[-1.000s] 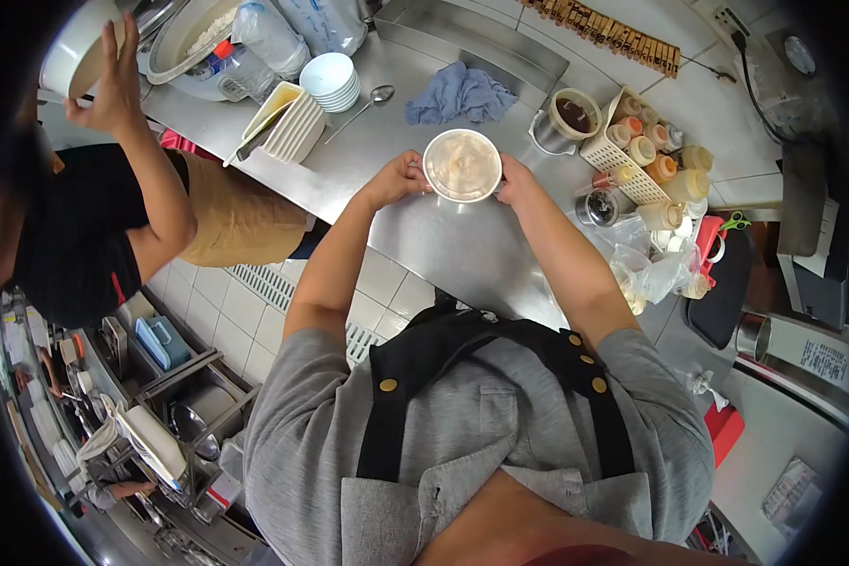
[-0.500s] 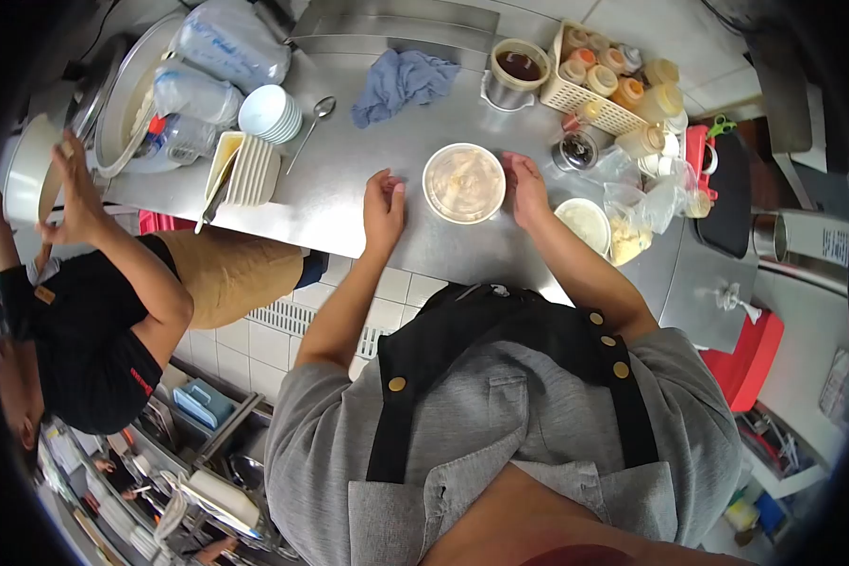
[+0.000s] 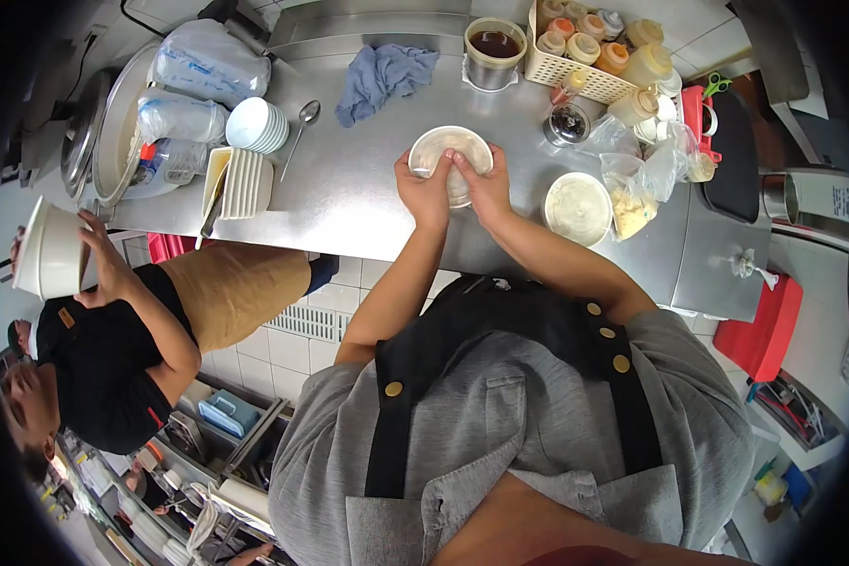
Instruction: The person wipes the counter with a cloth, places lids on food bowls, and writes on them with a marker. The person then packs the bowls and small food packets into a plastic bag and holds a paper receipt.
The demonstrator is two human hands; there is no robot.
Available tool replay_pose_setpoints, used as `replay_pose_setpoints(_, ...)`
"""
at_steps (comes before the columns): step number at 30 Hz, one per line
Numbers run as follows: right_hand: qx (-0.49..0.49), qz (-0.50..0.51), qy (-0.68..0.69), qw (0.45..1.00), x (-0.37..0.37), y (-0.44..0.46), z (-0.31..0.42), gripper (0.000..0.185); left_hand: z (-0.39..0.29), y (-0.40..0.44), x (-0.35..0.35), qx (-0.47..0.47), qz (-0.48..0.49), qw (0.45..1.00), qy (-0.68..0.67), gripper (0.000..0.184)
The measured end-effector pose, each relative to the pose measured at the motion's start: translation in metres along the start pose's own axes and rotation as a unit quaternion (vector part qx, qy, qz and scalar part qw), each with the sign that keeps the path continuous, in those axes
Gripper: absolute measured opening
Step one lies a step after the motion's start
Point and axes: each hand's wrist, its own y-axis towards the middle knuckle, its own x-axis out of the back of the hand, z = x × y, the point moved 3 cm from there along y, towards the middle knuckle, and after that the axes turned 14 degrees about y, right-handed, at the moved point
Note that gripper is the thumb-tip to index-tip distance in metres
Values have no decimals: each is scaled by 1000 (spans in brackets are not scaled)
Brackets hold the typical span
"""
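A round white takeaway bowl (image 3: pixel 451 140) with a see-through lid sits on the steel counter in front of me. My left hand (image 3: pixel 425 196) curls around its left side, and my right hand (image 3: pixel 487 191) around its right. Both thumbs lie side by side on the near part of the lid. Something pale shows through the lid, its kind unclear. To the right of my right hand stands a white round tub (image 3: pixel 577 209) with pale contents, beside a plastic bag of yellowish food (image 3: pixel 629 209).
Behind lie a blue cloth (image 3: pixel 383 80), a pot of dark liquid (image 3: pixel 494 52) and a basket of sauce bottles (image 3: pixel 585 75). At left are a spoon (image 3: pixel 299 137), stacked bowls (image 3: pixel 257 125) and rectangular containers (image 3: pixel 248 184). A co-worker holds white bowls (image 3: pixel 55 250) at far left.
My hands have come inward from either side of the bowl and now grip it, thumbs on the lid. The co-worker's bowls have turned and come lower.
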Motion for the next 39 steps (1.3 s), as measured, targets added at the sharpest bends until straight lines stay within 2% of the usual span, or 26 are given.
replay_pose_setpoints(3,-3,-3,20,1000,1,2,-1,48,5,0,0,-17,9,1000,24,55)
replay_pose_setpoints(5,-13,-22,51,998,6,5,-9,43,8,2,-1,-26,1,1000,-13,40)
replay_pose_setpoints(6,-8,-26,52,998,9,6,-15,43,17,5,0,-30,7,999,-15,40)
replay_pose_setpoints(8,-18,-64,-54,996,21,11,-23,43,34,12,0,-57,-31,996,59,31)
replay_pose_setpoints(11,-10,-80,-116,990,40,7,-18,47,27,-4,-10,-20,8,1000,13,34)
replay_pose_setpoints(13,-10,-41,-50,998,52,7,-15,51,28,-14,-20,-3,34,999,-7,34)
replay_pose_setpoints(14,-2,-54,-49,997,61,7,-7,51,38,-13,-23,-8,38,999,-16,34)
replay_pose_setpoints(15,-25,-22,-114,993,62,6,11,54,46,-11,-24,-14,39,999,-24,34)
replay_pose_setpoints(16,-50,12,-179,982,64,6,27,59,42,-8,-22,-3,96,995,-1,39)
replay_pose_setpoints(17,-54,43,-159,985,66,7,43,69,36,-12,-23,-52,73,994,64,46)
replay_pose_setpoints(18,-46,38,-156,986,71,7,65,69,17,-17,-24,-104,49,985,128,55)
replay_pose_setpoints(19,42,77,-213,973,76,2,94,72,-5,-27,-23,-111,54,985,124,55)
replay_pose_setpoints(20,128,115,-271,947,82,-3,121,75,-35,-42,-22,-232,44,897,375,67)
replay_pose_setpoints(21,229,93,-253,935,91,-7,146,67,-52,-54,-29,-333,25,733,593,78)
replay_pose_setpoints(22,234,90,-254,934,102,-6,168,67,-48,-58,-36,-338,24,733,589,78)
replay_pose_setpoints(24,259,108,-188,941,132,-7,206,52,-32,-69,-53,-411,150,732,522,89)
replay_pose_setpoints(25,266,83,-177,944,153,-3,211,42,-40,-82,-56,-456,111,670,575,94)
replay_pose_setpoints(26,269,84,-176,943,172,-6,217,42,-35,-84,-55,-457,108,670,575,94)
replay_pose_setpoints(30,360,-27,-284,888,238,-2,259,37,-40,-81,-61,-413,129,645,630,104)
replay_pose_setpoints(32,365,-30,-192,911,269,14,262,39,-83,-92,-71,-274,195,641,690,107)
replay_pose_setpoints(33,368,-54,-198,907,273,10,278,39,-115,-90,-80,-281,162,657,680,107)
replay_pose_setpoints(35,374,-85,-183,905,286,8,298,40,-176,-100,-86,-442,93,669,590,98)
replay_pose_setpoints(36,375,-92,-163,908,295,9,302,40,-208,-104,-87,-444,72,672,588,98)
replay_pose_setpoints(37,385,-82,-155,906,299,8,308,40,-257,-112,-93,-563,41,676,474,87)
replay_pose_setpoints(38,391,-97,-156,902,304,5,316,41,-305,-124,-96,-669,13,657,348,77)
replay_pose_setpoints(39,394,-115,-158,898,310,1,321,42,-348,-144,-92,-711,-40,638,292,64)
